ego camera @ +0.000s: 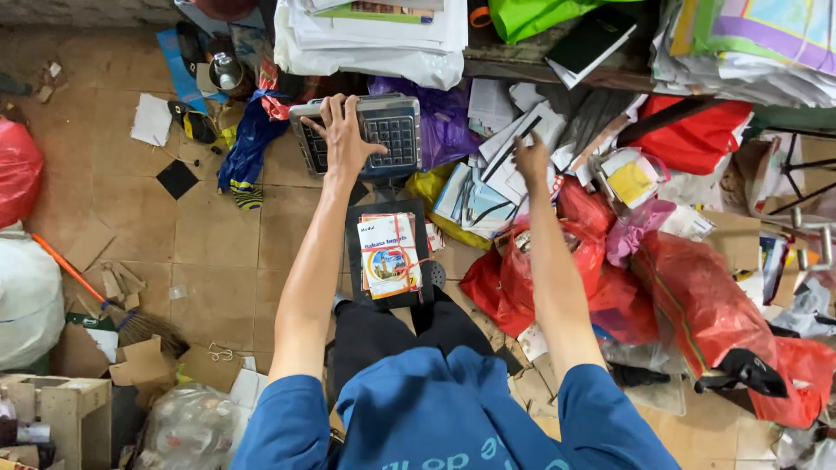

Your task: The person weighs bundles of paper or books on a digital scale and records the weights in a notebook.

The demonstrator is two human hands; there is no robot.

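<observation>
Grey plastic and metal make up the weighing scale's keypad head (383, 132); the left hand (342, 130) lies flat across it, fingers (334, 106) spread over the keys; just below that hand, nearer the body, a string-tied bundle of books (389, 256) already rests on the scale platform (355, 261). The right hand (531, 159) hangs over loose papers (509, 139), fingers drooping together, apparently holding nothing, though I cannot tell for sure. Judging by this, loading is done; reading remains; red plastic bags (697, 296) sit right of those fingers on the floor (209, 261).
</observation>
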